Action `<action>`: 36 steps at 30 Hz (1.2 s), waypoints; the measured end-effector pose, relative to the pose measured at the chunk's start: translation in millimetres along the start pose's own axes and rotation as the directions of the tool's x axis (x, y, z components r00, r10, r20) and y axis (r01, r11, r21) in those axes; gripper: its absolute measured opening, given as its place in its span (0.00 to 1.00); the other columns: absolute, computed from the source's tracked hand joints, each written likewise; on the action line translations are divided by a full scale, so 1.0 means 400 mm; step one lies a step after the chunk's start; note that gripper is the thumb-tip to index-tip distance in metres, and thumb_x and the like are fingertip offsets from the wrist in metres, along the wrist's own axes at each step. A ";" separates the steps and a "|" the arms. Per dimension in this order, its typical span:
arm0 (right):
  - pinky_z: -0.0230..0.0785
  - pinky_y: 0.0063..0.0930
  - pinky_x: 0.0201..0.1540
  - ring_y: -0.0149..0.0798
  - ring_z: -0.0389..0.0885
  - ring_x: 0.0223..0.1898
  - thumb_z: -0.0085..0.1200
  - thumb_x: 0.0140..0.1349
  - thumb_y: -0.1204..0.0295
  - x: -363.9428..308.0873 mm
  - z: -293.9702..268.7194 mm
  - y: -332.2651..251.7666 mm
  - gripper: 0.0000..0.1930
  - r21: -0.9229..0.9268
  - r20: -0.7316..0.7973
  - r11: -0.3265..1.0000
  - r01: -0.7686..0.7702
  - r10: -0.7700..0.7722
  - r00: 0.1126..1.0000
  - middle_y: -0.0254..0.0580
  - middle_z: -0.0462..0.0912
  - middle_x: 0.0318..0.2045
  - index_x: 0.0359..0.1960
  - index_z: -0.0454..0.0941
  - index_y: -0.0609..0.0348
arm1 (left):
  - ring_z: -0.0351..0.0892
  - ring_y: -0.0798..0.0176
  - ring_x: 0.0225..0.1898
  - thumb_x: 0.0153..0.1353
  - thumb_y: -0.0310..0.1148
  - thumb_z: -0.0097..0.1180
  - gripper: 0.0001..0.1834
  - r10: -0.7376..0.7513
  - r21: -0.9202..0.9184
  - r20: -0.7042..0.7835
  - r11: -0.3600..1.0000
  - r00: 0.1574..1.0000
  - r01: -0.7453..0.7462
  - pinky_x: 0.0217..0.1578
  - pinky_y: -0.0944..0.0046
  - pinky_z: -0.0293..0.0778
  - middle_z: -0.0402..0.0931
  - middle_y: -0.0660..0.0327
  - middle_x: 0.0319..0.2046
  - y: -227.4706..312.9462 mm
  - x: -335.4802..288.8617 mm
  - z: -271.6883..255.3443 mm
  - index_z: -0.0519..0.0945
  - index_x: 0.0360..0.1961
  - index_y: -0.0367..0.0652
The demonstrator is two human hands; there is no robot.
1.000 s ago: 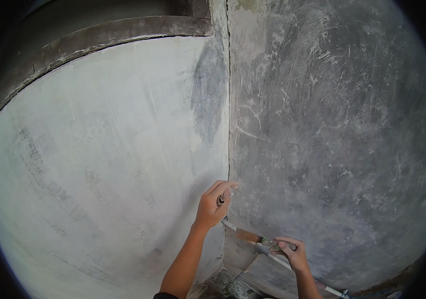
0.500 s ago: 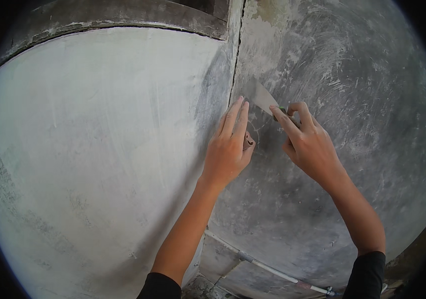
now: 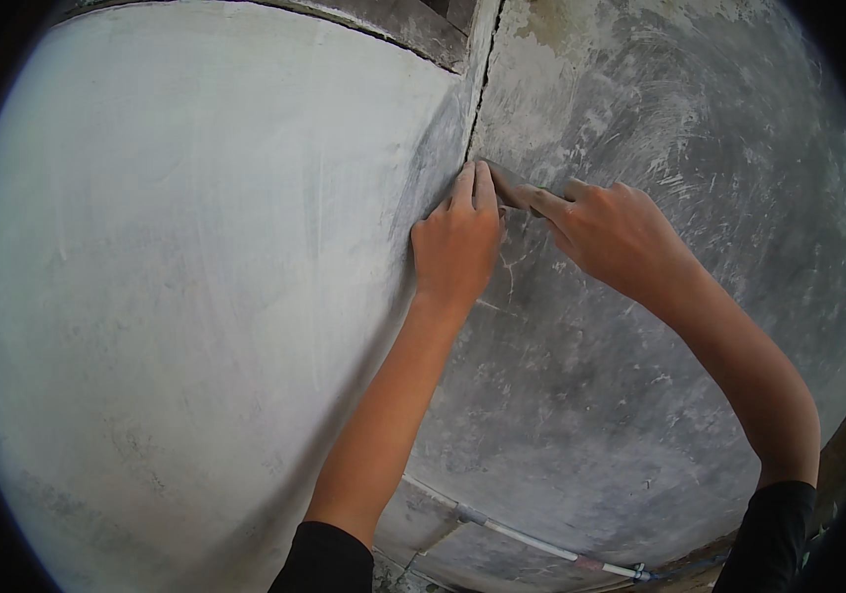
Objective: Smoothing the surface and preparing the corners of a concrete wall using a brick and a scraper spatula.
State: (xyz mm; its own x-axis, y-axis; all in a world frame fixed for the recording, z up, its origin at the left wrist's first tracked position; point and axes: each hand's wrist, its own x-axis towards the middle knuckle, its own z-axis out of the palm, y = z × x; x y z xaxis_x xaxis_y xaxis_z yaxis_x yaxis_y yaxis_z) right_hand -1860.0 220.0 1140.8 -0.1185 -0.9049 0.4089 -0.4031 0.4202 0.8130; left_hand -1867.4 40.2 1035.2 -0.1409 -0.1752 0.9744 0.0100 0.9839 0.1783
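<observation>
My right hand (image 3: pixel 609 229) grips a putty knife (image 3: pixel 504 182), its index finger stretched along the tool; the handle is mostly hidden in the hand. The grey blade points up and left, edge at the corner where a white wall (image 3: pixel 225 217) meets a grey cement wall (image 3: pixel 660 326). My left hand (image 3: pixel 457 237) is at this corner, two fingers pressed together at the blade's tip and the others curled. Whatever its palm holds is mostly hidden. Above the fingertips a dark crack (image 3: pixel 483 89) runs up the corner.
A thin pipe (image 3: pixel 532 542) runs along the foot of the grey wall. At the top left, a dark ledge (image 3: pixel 393 25) borders the white wall. Fine cracks (image 3: pixel 512 277) and pale scrape marks (image 3: pixel 675 133) mark the grey wall.
The putty knife has moved left and turned edge-on to the corner, meeting my left fingertips. My left hand has shifted slightly up; the small curled brownish piece beside its thumb is now mostly hidden.
</observation>
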 end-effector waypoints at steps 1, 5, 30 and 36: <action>0.80 0.28 0.25 0.39 0.87 0.25 0.56 0.64 0.77 0.001 0.001 0.002 0.33 -0.003 0.014 1.000 0.009 -0.009 1.000 0.42 0.85 0.29 0.72 0.67 0.50 | 0.88 0.49 0.40 0.61 0.34 0.64 0.28 0.028 0.019 -0.023 0.999 0.999 -0.027 0.36 0.54 0.83 0.78 0.54 0.59 -0.008 0.012 0.004 0.74 0.62 0.36; 0.80 0.29 0.26 0.38 0.87 0.26 0.57 0.63 0.77 -0.004 0.010 -0.010 0.31 0.009 0.002 1.000 -0.001 0.001 1.000 0.42 0.86 0.30 0.70 0.70 0.52 | 0.87 0.49 0.39 0.59 0.32 0.66 0.28 0.035 0.035 0.030 0.999 0.999 -0.036 0.34 0.54 0.83 0.79 0.56 0.53 -0.013 0.018 -0.003 0.76 0.59 0.36; 0.82 0.28 0.26 0.39 0.89 0.27 0.57 0.61 0.80 0.002 0.019 -0.056 0.29 0.063 0.000 0.986 -0.153 0.153 0.988 0.45 0.87 0.26 0.67 0.74 0.57 | 0.86 0.52 0.34 0.59 0.29 0.64 0.27 0.064 0.074 -0.050 0.995 0.997 -0.060 0.33 0.55 0.82 0.79 0.60 0.51 -0.028 0.019 0.035 0.78 0.61 0.42; 0.83 0.29 0.27 0.41 0.90 0.28 0.58 0.62 0.80 0.004 0.018 -0.067 0.28 0.057 -0.005 0.989 -0.138 0.139 0.990 0.46 0.87 0.27 0.66 0.75 0.57 | 0.86 0.51 0.35 0.60 0.30 0.63 0.26 0.079 0.077 -0.019 0.994 0.997 -0.077 0.34 0.54 0.82 0.79 0.60 0.50 -0.037 0.012 0.028 0.78 0.62 0.43</action>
State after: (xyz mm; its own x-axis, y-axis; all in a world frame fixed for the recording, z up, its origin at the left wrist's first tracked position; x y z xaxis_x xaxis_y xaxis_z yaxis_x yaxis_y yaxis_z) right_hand -1856.0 206.6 1116.6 -0.1687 -0.8374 0.5199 -0.4340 0.5367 0.7236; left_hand -1879.2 25.3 1035.7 -0.1211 -0.0974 0.9879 -0.0557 0.9943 0.0912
